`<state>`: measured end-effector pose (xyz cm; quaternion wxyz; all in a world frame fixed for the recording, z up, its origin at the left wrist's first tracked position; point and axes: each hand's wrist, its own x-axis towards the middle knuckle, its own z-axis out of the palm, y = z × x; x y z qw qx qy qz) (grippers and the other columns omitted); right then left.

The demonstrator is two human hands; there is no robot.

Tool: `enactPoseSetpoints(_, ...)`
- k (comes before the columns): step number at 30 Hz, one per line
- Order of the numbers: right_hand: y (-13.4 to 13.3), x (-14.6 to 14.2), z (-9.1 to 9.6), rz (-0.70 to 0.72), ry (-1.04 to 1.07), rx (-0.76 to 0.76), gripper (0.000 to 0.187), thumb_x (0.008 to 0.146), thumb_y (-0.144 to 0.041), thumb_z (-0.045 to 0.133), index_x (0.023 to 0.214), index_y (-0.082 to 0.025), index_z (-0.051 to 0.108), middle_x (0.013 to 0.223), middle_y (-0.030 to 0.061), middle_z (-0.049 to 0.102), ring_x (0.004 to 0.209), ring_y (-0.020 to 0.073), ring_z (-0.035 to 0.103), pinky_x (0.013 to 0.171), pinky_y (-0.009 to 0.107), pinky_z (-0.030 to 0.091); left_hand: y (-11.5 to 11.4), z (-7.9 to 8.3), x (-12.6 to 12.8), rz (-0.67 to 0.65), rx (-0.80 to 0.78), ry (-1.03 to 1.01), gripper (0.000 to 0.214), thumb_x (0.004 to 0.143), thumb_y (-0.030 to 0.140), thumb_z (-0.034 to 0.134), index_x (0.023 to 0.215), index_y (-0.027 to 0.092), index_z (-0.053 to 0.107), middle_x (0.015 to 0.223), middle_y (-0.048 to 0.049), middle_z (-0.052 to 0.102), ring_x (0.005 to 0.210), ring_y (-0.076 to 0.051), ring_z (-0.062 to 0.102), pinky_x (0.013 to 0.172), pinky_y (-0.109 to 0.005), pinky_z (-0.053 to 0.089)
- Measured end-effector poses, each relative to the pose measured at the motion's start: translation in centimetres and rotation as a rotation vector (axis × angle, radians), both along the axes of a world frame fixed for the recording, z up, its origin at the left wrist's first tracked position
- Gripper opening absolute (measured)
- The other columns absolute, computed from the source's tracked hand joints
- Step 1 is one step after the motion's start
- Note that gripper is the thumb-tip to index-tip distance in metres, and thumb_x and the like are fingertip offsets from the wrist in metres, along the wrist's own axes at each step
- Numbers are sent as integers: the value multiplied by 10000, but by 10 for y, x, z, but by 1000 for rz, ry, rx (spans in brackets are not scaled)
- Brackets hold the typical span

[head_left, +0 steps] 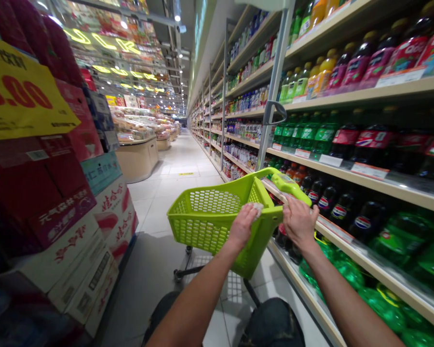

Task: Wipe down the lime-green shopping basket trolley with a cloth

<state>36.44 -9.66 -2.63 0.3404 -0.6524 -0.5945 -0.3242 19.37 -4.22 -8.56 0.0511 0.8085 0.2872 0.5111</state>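
A lime-green plastic shopping cart [198, 225] stands in front of me, turned sideways, its perforated basket pointing left and its handle [287, 185] close to the shelf. My left hand [243, 222] is closed at the near upper rim of the basket. A crumpled whitish cloth [257, 208] shows at its fingertips, pressed near the rim. On the handle end of the cart lies my right hand [298, 220], its fingers curled over the edge just below the green handle. The undersides of the fingers are hidden.
Shelves of soda bottles [321, 132] line the right side, close to the cart. Stacked drink cartons [75, 260] with a yellow price sign [21, 91] stand at the left. A tiled aisle [177, 164] runs ahead past round food counters [137, 156]. My knees show below.
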Motion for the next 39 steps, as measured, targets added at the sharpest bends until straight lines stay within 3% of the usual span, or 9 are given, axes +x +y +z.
enactPoseSetpoints(4,0,9,-2,-3,12,13,419,886,-320,232,1129,-146,526,1119,103,571,1048,234,463,956,494,157,13,-14,-22,199,-121,-134,506,707,-58,339,1118,179,515,1221,-95,505,1201,-205,394,1020,-468,331)
enactPoseSetpoints(10,-1,6,-4,51,-13,35,426,886,-313,229,1144,-136,517,1097,100,587,1027,220,484,967,474,162,-8,16,41,-69,118,17,372,809,58,386,1149,163,491,1272,-110,464,1240,-196,339,1029,-416,339)
enactPoseSetpoints(13,-4,10,-4,88,-8,43,426,883,-301,216,1140,-150,520,1077,87,600,1024,213,495,982,493,132,-3,17,35,-74,189,83,339,818,88,413,1140,149,499,1262,-116,474,1236,-199,347,1022,-399,354)
enactPoseSetpoints(18,-2,14,-2,133,89,77,441,886,-307,194,1176,-145,484,1034,79,619,987,207,518,976,476,178,10,0,3,154,60,-36,411,790,8,349,1135,166,507,1217,-113,513,1205,-200,392,989,-433,387)
enactPoseSetpoints(24,-2,15,-1,125,97,35,430,887,-304,192,1185,-163,468,1031,74,621,992,211,520,977,500,163,-14,18,47,-61,285,140,305,857,131,375,1129,131,514,1253,-112,488,1270,-192,284,1036,-376,332)
enactPoseSetpoints(30,-7,16,1,129,103,20,417,889,-314,204,1171,-183,482,1065,64,610,1035,211,501,978,501,167,-27,-33,5,-141,350,493,270,880,172,358,1063,122,550,1164,-90,567,1216,-175,377,989,-319,388)
enactPoseSetpoints(32,-6,16,1,137,105,6,412,890,-312,211,1174,-183,480,1062,61,612,1042,210,497,976,493,176,-27,-40,-7,-142,352,550,267,884,183,353,1049,131,557,1158,-82,573,1204,-172,392,969,-312,408)
enactPoseSetpoints(37,-5,17,0,146,111,17,412,887,-320,217,1166,-179,485,1064,65,609,1030,212,503,975,483,183,-17,0,12,-137,402,467,324,898,161,302,1156,141,497,1277,-73,477,1292,-182,224,1038,-366,311)
enactPoseSetpoints(39,-6,17,0,148,114,16,407,887,-317,219,1171,-186,480,1081,65,602,1036,209,501,974,476,187,-14,-1,19,-173,420,496,319,895,161,315,1153,142,503,1279,-66,476,1291,-181,226,1048,-364,293)
